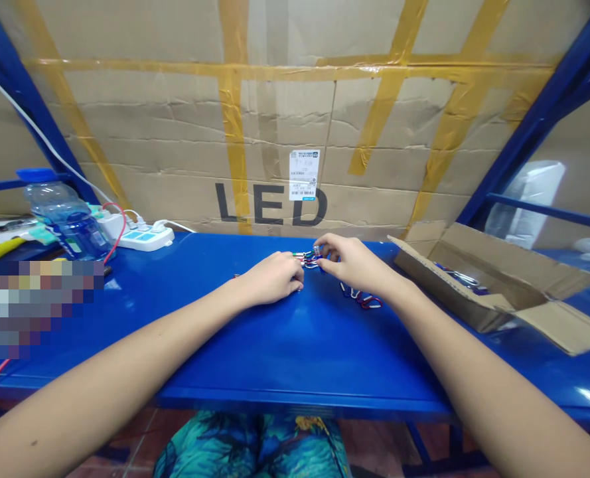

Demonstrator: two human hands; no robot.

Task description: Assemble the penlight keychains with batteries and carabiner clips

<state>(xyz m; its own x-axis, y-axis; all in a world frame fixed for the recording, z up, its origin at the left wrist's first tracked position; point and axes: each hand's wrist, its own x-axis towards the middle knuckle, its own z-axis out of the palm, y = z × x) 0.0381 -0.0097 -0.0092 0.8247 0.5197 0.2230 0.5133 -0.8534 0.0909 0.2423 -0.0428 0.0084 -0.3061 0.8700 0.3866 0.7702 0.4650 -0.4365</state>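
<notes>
Blue all the way across the table [295, 352], and the action sits toward its far edge, a little right of the middle: a small bunch of coloured metal clips [307, 259], green, red and silver, caught between two bare hands. Its long axis runs left to right, roughly along the far edge, so one end meets each hand. Left hand [276, 277] comes in from the near left corner, knuckles up, fingers curled down at the bunch's left end; whether that grip is clenched on a clip or merely resting, one cannot tell. Over on the other end, the right hand [347, 262] arches in, thumb and fingers curved round a small shiny bit at their tips; pinched or only touched, it's too small to call. So the bunch lies just left of the right grip and just right of the left one, with both about equally near. And look below the right wrist: loose clips [362, 300], blue through red, strung toward the near right corner, closer to the right hand. Beyond that forearm, an open cardboard box [444, 289] stands by the right edge.
</notes>
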